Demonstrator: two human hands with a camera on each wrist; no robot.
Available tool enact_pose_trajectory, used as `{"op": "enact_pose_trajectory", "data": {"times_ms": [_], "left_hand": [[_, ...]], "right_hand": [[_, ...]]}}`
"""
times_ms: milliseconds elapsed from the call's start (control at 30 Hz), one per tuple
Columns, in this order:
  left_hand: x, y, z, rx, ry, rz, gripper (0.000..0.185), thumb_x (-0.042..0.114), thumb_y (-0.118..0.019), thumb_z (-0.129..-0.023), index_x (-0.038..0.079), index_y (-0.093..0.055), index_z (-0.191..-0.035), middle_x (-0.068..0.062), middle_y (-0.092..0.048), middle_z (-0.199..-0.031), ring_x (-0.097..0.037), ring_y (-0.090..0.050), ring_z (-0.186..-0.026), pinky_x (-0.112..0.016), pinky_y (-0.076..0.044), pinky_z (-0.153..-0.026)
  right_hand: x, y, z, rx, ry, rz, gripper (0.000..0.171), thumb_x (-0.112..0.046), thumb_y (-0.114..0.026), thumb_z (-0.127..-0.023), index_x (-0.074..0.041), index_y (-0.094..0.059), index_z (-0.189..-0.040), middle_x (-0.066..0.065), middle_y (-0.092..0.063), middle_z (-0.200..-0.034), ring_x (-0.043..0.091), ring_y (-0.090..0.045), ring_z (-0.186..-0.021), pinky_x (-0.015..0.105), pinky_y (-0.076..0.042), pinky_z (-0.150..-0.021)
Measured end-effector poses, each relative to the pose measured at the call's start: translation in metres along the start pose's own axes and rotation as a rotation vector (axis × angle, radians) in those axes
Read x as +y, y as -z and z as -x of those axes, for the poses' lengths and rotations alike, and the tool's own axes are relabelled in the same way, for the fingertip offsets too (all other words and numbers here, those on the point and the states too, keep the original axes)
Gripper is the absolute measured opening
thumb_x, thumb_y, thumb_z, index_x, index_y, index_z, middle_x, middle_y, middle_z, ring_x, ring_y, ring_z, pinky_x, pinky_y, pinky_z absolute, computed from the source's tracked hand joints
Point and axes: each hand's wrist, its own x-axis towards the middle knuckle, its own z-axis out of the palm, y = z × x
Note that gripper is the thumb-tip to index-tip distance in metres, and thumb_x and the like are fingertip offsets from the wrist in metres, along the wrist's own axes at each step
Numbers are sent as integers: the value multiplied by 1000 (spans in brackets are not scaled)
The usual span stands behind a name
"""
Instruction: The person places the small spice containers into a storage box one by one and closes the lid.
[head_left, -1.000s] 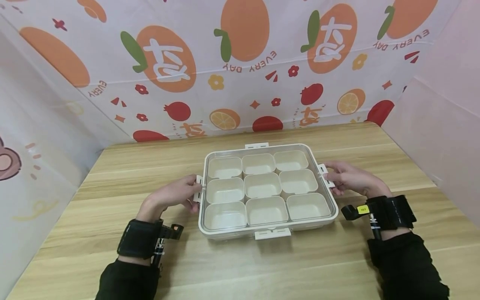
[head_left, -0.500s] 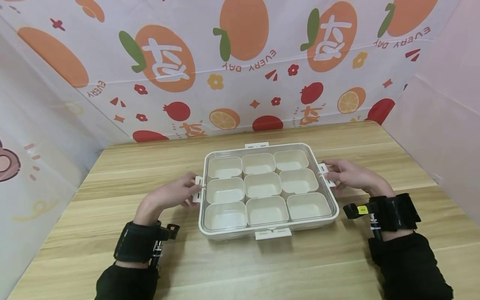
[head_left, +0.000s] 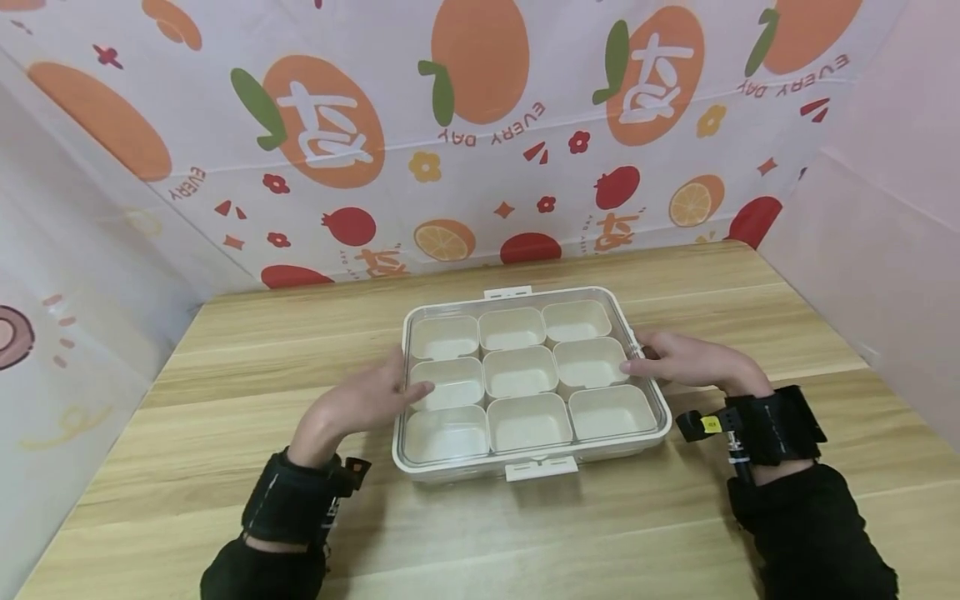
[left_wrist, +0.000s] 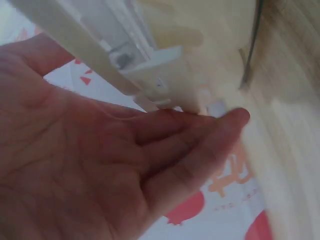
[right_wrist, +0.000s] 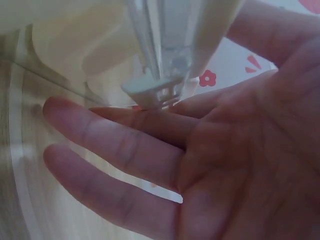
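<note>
A white storage box (head_left: 528, 467) with nine cream compartments under a clear lid (head_left: 517, 371) sits mid-table. My left hand (head_left: 393, 390) clasps its left edge, thumb lying on the lid and fingers down the side. In the left wrist view those fingers (left_wrist: 200, 145) reach under the white side latch (left_wrist: 160, 65). My right hand (head_left: 651, 360) clasps the right edge the same way, thumb tip on the lid. In the right wrist view the right side latch (right_wrist: 152, 90) rests on its nearly straight fingers (right_wrist: 125, 145).
The wooden table (head_left: 525, 533) is walled in by a fruit-print cloth (head_left: 480, 167) at the back and plain panels at both sides. White latches stick out at the box's front (head_left: 542, 468) and back (head_left: 507, 292).
Both hands have moved inward from pinching the side latches. Their thumbs now lie on the lid and the side latches are covered by the hands.
</note>
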Motion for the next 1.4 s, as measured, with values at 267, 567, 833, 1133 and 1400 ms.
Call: {"op": "enact_pose_trajectory", "data": {"times_ms": [267,567,833,1133,1400], "left_hand": [[-9,4,-4,-24,-43,186,85,19,-58,-104,-11,3,-155,-39,-25,-154,-47,-36,-139,-61,-34,-108],[-8,4,-3,-17,-36,195,82,17,-58,-104,-12,0,-155,-38,-33,-151,-44,-42,-134,-61,-37,-106],[-8,2,-3,-18,-55,190,82,18,-57,-104,-11,1,-156,-38,-29,-153,-47,-37,-139,-61,-34,-107],[-7,3,-2,-31,-47,167,87,22,-55,-105,-11,8,-155,-36,-10,-160,-48,-20,-146,-62,-24,-112],[-10,2,-2,-40,-20,136,86,27,-53,-107,-8,8,-156,-36,-14,-159,-47,-22,-146,-62,-24,-112]], "right_hand": [[2,0,0,-26,-60,-130,62,-17,-57,-104,18,-27,-147,22,-62,-122,29,-65,-107,45,-56,-87],[2,-1,-1,-26,-45,-124,60,-16,-56,-105,19,-29,-146,20,-65,-118,28,-65,-105,44,-57,-86],[3,-2,-1,-21,-58,-116,60,-17,-56,-105,19,-31,-144,20,-64,-118,28,-65,-105,45,-57,-86],[3,-2,0,-16,-60,-101,60,-17,-55,-105,20,-30,-145,21,-64,-118,28,-65,-105,44,-57,-86],[3,-4,0,-5,-49,-100,60,-17,-56,-105,19,-30,-146,21,-64,-118,28,-64,-104,44,-56,-86]]}}
